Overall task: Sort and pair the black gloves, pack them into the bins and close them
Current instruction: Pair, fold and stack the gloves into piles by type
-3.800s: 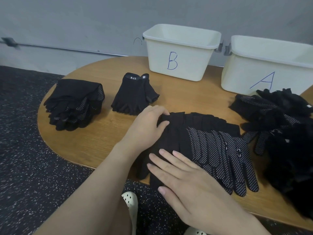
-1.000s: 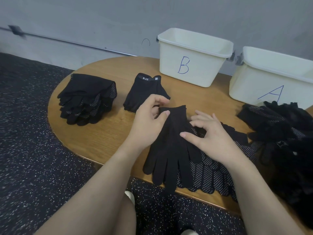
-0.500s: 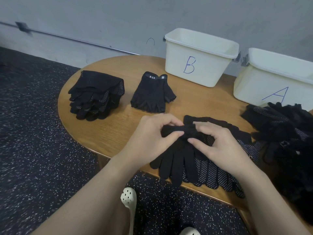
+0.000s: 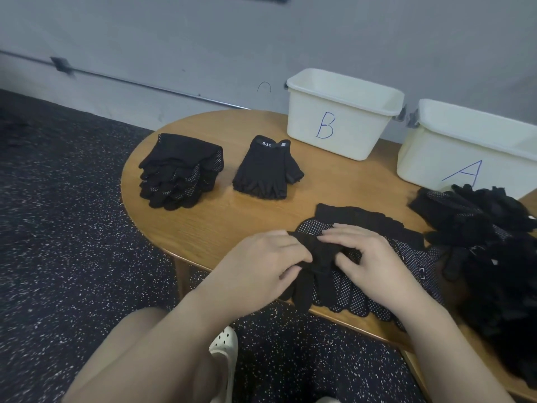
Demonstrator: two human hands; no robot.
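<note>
Both hands have closed in: the left hand (image 4: 261, 266) and right hand (image 4: 374, 263) now pinch one plain black glove (image 4: 316, 257), bunching its cuff over the dotted gloves (image 4: 406, 257) at the tabletop (image 4: 220, 219) edge (half a second ago it lay flatter), so pairing continues; bin B (image 4: 343, 112) waits.
</note>
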